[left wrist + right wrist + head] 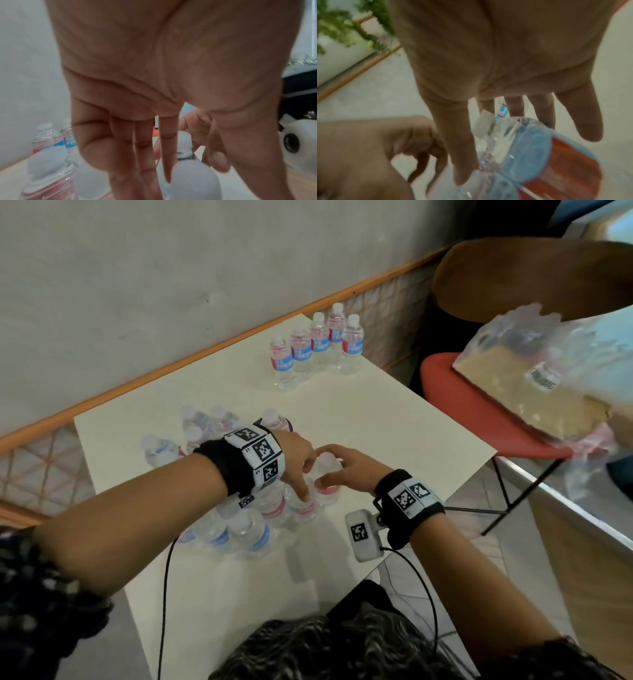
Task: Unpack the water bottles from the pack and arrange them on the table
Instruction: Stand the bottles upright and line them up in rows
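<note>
Clear water fills the bottle (325, 474) the right hand (346, 470) grips; left hand (298, 460), fingers straight, touches the pack (239, 529).

Head camera looks forward and down from above the white table (394, 419), taking in both forearms and the wall beyond. Left wrist camera sits just behind the left hand (154, 75), facing along the palm to the fingers; right wrist camera does the same very near the right hand (496, 54). All three share the bottle (327, 474) between the hands.
</note>
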The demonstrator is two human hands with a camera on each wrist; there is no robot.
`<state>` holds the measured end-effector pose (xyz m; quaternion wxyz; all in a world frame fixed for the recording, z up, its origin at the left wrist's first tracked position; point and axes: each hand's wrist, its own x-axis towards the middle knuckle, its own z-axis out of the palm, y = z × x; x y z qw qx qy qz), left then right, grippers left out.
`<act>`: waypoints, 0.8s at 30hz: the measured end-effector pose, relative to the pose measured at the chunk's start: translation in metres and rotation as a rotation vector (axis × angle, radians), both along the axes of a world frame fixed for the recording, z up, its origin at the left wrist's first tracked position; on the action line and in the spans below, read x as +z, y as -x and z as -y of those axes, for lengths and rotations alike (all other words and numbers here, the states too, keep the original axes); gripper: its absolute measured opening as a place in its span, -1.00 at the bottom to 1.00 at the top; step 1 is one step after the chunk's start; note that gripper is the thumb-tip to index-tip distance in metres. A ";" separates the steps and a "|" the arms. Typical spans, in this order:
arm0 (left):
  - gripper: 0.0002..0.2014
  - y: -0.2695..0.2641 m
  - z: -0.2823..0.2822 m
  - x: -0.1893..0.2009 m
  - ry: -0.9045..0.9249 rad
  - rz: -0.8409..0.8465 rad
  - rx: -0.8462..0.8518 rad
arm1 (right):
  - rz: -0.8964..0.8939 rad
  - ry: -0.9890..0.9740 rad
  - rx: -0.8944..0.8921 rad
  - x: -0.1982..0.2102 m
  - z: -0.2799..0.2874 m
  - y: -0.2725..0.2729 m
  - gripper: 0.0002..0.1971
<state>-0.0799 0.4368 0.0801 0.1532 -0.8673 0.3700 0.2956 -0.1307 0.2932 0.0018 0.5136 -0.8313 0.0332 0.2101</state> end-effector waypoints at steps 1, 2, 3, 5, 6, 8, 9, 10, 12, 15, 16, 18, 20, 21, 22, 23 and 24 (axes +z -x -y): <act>-0.42 0.002 -0.001 -0.002 -0.026 0.007 -0.021 | 0.022 0.071 0.018 -0.002 -0.004 0.003 -0.39; -0.41 0.004 -0.001 -0.005 -0.045 0.018 -0.042 | 0.057 0.134 0.014 -0.005 -0.007 0.005 -0.34; -0.44 0.005 0.000 -0.008 -0.047 0.034 -0.055 | 0.095 0.181 -0.015 -0.009 -0.010 0.007 -0.34; -0.60 0.006 0.005 -0.012 -0.004 0.059 -0.037 | 0.141 0.227 -0.095 -0.013 -0.012 0.010 -0.40; -0.71 0.006 0.008 -0.013 0.028 0.071 -0.011 | 0.150 0.236 -0.120 -0.015 -0.011 0.010 -0.43; -0.78 0.006 0.016 -0.014 0.118 0.109 0.053 | 0.153 0.240 -0.167 -0.016 -0.005 0.009 -0.45; -0.71 0.005 0.020 -0.015 0.160 0.133 0.084 | 0.157 0.242 -0.204 -0.017 0.000 0.008 -0.44; -0.67 0.004 0.025 -0.017 0.199 0.146 0.111 | 0.160 0.242 -0.245 -0.017 0.006 0.005 -0.44; -0.67 -0.001 0.035 -0.020 0.245 0.126 0.165 | 0.165 0.239 -0.330 -0.019 0.020 -0.001 -0.42; -0.78 -0.012 0.054 -0.026 0.298 0.100 0.258 | 0.183 0.206 -0.452 -0.025 0.043 -0.014 -0.40; -0.83 -0.017 0.060 -0.028 0.336 0.093 0.288 | 0.192 0.191 -0.486 -0.028 0.051 -0.018 -0.39; -0.80 -0.028 0.072 -0.033 0.440 0.098 0.363 | 0.206 0.174 -0.541 -0.032 0.066 -0.028 -0.39; -0.74 -0.037 0.083 -0.039 0.568 0.104 0.441 | 0.225 0.160 -0.594 -0.036 0.080 -0.038 -0.37; -0.72 -0.041 0.089 -0.044 0.630 0.106 0.486 | 0.234 0.143 -0.622 -0.037 0.086 -0.043 -0.36; -0.70 -0.045 0.094 -0.048 0.689 0.110 0.526 | 0.244 0.123 -0.646 -0.039 0.092 -0.049 -0.35; -0.69 -0.048 0.100 -0.053 0.736 0.117 0.556 | 0.249 0.101 -0.662 -0.041 0.098 -0.054 -0.34; -0.69 -0.051 0.106 -0.057 0.775 0.133 0.577 | 0.259 0.078 -0.673 -0.043 0.103 -0.060 -0.34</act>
